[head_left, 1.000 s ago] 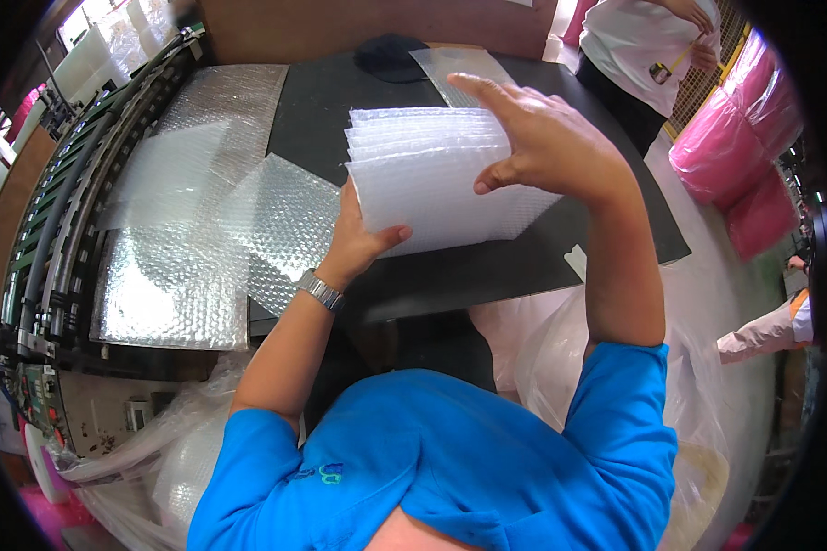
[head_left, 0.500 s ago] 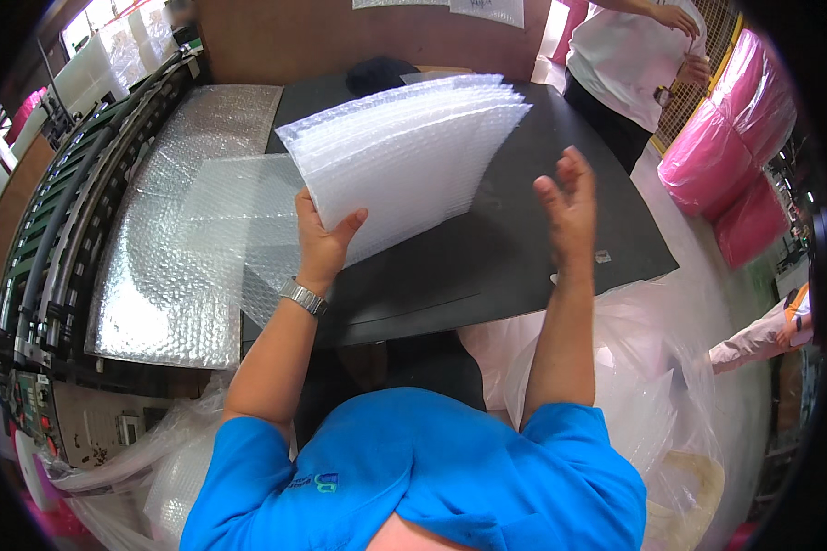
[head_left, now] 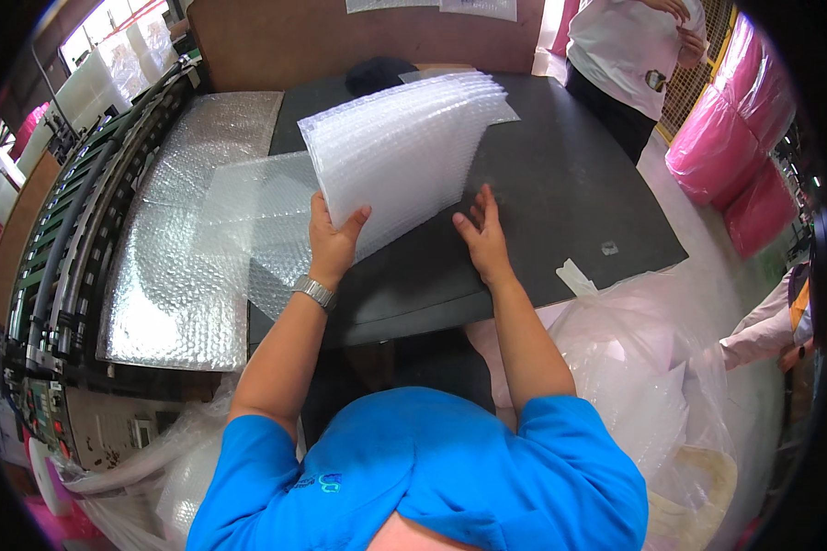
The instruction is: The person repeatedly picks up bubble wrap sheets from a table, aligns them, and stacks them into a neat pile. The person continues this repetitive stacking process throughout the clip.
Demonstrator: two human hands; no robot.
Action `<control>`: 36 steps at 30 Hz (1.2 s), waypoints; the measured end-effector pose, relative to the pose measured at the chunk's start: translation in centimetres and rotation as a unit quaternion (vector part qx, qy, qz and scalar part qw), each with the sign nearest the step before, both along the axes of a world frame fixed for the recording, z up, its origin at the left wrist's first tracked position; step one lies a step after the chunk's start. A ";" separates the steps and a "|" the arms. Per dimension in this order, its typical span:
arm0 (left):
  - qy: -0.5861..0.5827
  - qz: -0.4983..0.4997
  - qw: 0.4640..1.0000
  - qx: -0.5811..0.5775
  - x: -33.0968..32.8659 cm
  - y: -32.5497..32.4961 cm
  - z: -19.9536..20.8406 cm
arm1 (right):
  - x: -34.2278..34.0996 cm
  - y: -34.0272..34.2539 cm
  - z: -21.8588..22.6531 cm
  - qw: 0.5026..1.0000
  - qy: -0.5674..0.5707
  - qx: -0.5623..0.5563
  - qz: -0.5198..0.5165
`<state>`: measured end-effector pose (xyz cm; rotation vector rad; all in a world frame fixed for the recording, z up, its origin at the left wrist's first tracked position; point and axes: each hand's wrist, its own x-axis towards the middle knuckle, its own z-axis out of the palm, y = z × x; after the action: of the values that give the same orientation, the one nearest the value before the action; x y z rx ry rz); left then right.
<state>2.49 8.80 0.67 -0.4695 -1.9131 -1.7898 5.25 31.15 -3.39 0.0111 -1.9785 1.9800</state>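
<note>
A stack of translucent white bubble-wrap pieces [head_left: 397, 167] was held tilted above the black tabletop [head_left: 570, 174].
The left hand [head_left: 334, 239] grasped its near-left edge; the right hand [head_left: 485, 241], fingers released, was just beside it. The stack looked gathered but unevenly fanned; clear bubble-wrap sheets [head_left: 248, 197] lay ungathered leftward. A large clear plastic bag [head_left: 639, 358] seemingly held pale, indistinct material.
</note>
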 end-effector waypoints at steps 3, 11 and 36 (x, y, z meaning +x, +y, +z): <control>0.025 0.059 0.998 -0.025 -0.9 0.2 0.5 | -0.1 0.5 -1.5 0.998 -0.001 0.060 0.005; 0.116 0.205 0.963 -0.132 -2.3 -0.9 4.3 | 1.7 -0.9 0.9 0.968 -0.014 0.249 0.016; -0.299 -0.137 0.782 0.529 -3.5 -3.5 7.6 | 1.8 -0.8 0.6 0.962 0.012 0.274 0.008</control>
<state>-0.98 5.32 8.27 0.2923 -0.7901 -3.0720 7.04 30.30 -2.78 0.1817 -2.4457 1.3693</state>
